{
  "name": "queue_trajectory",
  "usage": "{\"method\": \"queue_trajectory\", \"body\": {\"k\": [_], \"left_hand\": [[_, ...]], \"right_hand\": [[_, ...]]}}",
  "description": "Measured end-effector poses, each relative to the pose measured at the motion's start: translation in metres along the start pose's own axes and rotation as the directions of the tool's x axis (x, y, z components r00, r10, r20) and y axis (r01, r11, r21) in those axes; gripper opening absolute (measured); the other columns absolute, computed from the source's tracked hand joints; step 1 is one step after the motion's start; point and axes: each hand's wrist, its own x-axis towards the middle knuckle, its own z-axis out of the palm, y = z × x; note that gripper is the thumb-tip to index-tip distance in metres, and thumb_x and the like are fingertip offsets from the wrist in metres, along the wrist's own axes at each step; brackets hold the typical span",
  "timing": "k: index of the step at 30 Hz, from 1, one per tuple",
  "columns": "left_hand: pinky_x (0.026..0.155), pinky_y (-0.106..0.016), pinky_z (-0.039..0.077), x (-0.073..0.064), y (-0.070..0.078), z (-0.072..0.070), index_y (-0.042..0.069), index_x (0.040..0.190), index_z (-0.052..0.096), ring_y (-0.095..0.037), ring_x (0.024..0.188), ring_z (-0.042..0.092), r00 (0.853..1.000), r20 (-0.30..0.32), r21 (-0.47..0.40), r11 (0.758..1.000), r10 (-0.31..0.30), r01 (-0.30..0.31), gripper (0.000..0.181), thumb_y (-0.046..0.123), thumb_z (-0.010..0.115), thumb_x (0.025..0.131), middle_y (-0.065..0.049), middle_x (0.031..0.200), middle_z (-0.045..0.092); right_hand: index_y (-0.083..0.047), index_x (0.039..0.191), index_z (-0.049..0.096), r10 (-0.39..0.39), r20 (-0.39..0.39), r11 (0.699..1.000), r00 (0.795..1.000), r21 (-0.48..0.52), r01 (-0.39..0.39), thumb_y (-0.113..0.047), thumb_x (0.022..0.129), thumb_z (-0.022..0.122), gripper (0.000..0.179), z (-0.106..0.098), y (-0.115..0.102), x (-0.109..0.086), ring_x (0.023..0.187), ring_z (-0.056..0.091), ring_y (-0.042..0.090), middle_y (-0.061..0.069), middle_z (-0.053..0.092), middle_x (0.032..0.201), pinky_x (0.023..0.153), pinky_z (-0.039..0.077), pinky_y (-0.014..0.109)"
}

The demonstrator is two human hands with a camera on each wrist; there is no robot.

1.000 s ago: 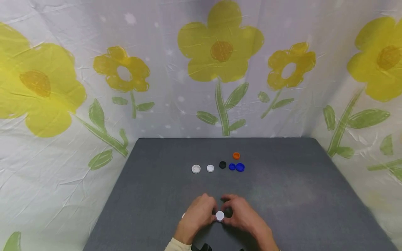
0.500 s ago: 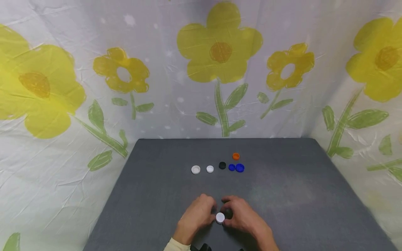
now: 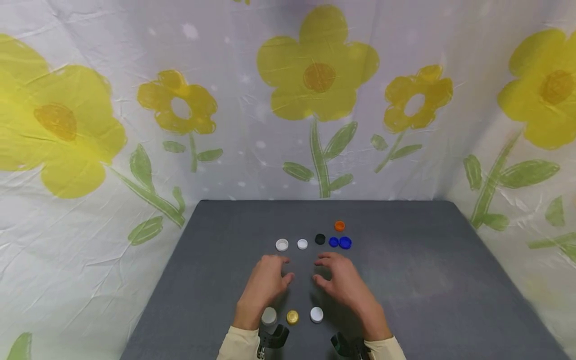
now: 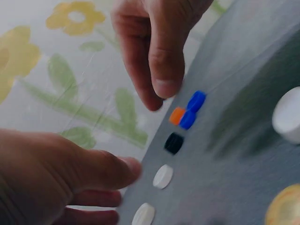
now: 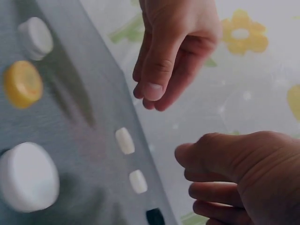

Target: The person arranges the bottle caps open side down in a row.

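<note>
My left hand (image 3: pixel 264 281) and right hand (image 3: pixel 340 280) hover apart over the table, fingers loosely bent with nothing between them. Behind their fingertips lies a far row of screw caps: a wide white cap (image 3: pixel 282 244), a smaller white cap (image 3: pixel 302 244), a black cap (image 3: pixel 320 239) and two blue caps (image 3: pixel 345 242) side by side. An orange cap (image 3: pixel 339 226) sits just beyond the blue pair. Nearer my body, between the forearms, stand a greyish-white cap (image 3: pixel 269 316), a gold cap (image 3: pixel 292 317) and a bright white cap (image 3: pixel 317 314).
The dark grey table (image 3: pixel 418 280) ends at a pale sheet (image 3: pixel 238 150) printed with yellow flowers, which hangs behind and along both sides. Black wrist mounts (image 3: pixel 275 336) show below each hand, over cream sleeves (image 3: pixel 238 344).
Both hands have let go of the bright white cap, drawn apart and moved forward toward the far row. That cap stays on the table; the gold and greyish-white caps have come into sight.
</note>
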Motion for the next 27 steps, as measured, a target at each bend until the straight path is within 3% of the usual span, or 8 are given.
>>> {"method": "queue_trajectory", "body": {"k": [5, 10, 15, 22, 27], "left_hand": [[0.087, -0.048, 0.057, 0.015, -0.01, -0.01, 0.006, 0.12, 0.072, -0.032, 0.107, 0.07, 0.991, -0.125, -0.008, 0.999, -0.052, 0.051, 0.04, 0.02, 0.082, 0.084, -0.013, 0.115, 0.074], [0.088, -0.048, 0.056, 0.03, -0.02, -0.014, 0.007, 0.121, 0.072, -0.031, 0.111, 0.069, 0.982, -0.17, -0.028, 0.997, -0.077, 0.073, 0.039, 0.018, 0.08, 0.085, -0.013, 0.119, 0.073], [0.09, -0.049, 0.056, 0.042, -0.028, -0.015, 0.006, 0.12, 0.072, -0.032, 0.111, 0.068, 0.981, -0.157, -0.037, 0.994, -0.112, 0.107, 0.036, 0.018, 0.078, 0.086, -0.014, 0.12, 0.072], [0.093, -0.049, 0.054, 0.056, -0.039, -0.007, 0.006, 0.121, 0.072, -0.033, 0.114, 0.067, 0.983, -0.089, -0.057, 0.986, -0.158, 0.154, 0.037, 0.019, 0.079, 0.087, -0.014, 0.121, 0.071], [0.094, -0.05, 0.053, 0.063, -0.047, 0.0, 0.006, 0.119, 0.073, -0.034, 0.114, 0.066, 0.981, -0.089, -0.061, 0.984, -0.175, 0.17, 0.036, 0.019, 0.078, 0.087, -0.015, 0.12, 0.071]], "right_hand": [[-0.007, 0.108, 0.076, -0.001, -0.034, 1.0, 0.999, -0.015, 0.0, -0.022, 0.084, 0.081, 0.029, -0.002, -0.003, 0.024, 0.115, 0.066, 0.032, 0.013, 0.069, 0.125, 0.095, 0.053, 0.048], [-0.007, 0.111, 0.075, 0.022, -0.017, 1.0, 1.0, -0.02, -0.022, -0.024, 0.085, 0.079, 0.031, 0.001, -0.006, 0.046, 0.114, 0.066, 0.03, 0.01, 0.068, 0.124, 0.095, 0.054, 0.047], [-0.009, 0.112, 0.075, 0.015, 0.003, 1.0, 1.0, -0.011, -0.015, -0.022, 0.086, 0.078, 0.03, 0.008, -0.009, 0.065, 0.114, 0.065, 0.03, 0.009, 0.068, 0.123, 0.097, 0.053, 0.048], [-0.004, 0.114, 0.074, 0.015, 0.038, 1.0, 0.999, -0.011, -0.015, -0.018, 0.086, 0.078, 0.031, 0.021, -0.013, 0.087, 0.118, 0.063, 0.034, 0.013, 0.067, 0.126, 0.1, 0.05, 0.051], [-0.003, 0.114, 0.074, 0.002, 0.06, 0.999, 0.998, -0.043, 0.0, -0.016, 0.087, 0.077, 0.031, 0.032, -0.015, 0.102, 0.119, 0.062, 0.035, 0.014, 0.067, 0.127, 0.101, 0.05, 0.05]]}}
